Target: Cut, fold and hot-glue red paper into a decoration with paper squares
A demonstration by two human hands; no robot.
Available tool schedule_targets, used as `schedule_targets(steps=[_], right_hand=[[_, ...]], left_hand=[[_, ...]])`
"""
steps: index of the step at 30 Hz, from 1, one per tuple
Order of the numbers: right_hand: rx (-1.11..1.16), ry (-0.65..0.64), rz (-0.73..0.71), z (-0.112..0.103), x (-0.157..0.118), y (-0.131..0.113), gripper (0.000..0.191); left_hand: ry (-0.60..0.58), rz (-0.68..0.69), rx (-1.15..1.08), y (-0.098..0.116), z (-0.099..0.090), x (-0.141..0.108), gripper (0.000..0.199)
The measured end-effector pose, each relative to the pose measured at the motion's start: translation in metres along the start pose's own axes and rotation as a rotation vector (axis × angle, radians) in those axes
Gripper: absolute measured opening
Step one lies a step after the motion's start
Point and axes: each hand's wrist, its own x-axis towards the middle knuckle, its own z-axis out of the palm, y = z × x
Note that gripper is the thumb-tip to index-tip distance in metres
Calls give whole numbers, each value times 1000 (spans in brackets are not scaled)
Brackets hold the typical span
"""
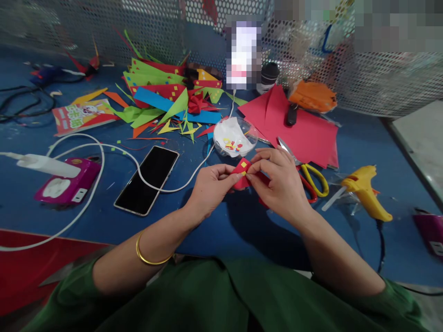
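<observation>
Between my hands, above the blue table, is a red paper strip (241, 183) bearing small yellow squares. My left hand (212, 186) pinches its left side between thumb and fingers. The thumb and forefinger of my right hand (277, 177) are closed at a small yellow paper square (243, 174) on the strip; the other fingers are curled. More red paper shows below the right hand, partly hidden by it. Just beyond my hands, a clear round dish (254, 133) holds white paper with small yellow, red and blue bits. Scissors (314, 180) with red and yellow handles lie beside my right hand.
A yellow glue gun (368, 191) lies right, red paper sheets (311, 138) behind. Folded coloured paper pieces (166, 97) are piled at the back left. A phone (147, 180) lies under a white cable (185, 189); a purple power strip (74, 180) sits further left. Perforated panel behind.
</observation>
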Motion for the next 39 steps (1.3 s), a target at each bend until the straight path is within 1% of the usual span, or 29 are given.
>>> schedule_targets(steps=[9, 14, 17, 21, 26, 29, 33, 39], right_hand=[[31, 16, 62, 2, -1, -2, 8], [30, 22, 74, 2, -2, -3, 9], [31, 25, 77, 1, -1, -4, 8], [4, 86, 47, 1, -1, -5, 7], [-101, 136, -40, 3, -1, -6, 9], [-137, 137, -68, 3, -2, -7, 12], [-143, 113, -59, 2, -1, -8, 15], [-163, 116, -63, 2, -1, -9, 14]], left_hand=[[18, 1, 12, 0, 0, 0, 11], [18, 6, 12, -1, 0, 0, 14], [15, 2, 1, -1, 1, 1, 13], [15, -11, -27, -1, 0, 1, 12], [16, -21, -51, 0, -1, 1, 10], [16, -20, -49, 1, 0, 0, 9], [24, -16, -24, 2, 0, 0, 10], [20, -4, -23, 3, 1, 0, 9]])
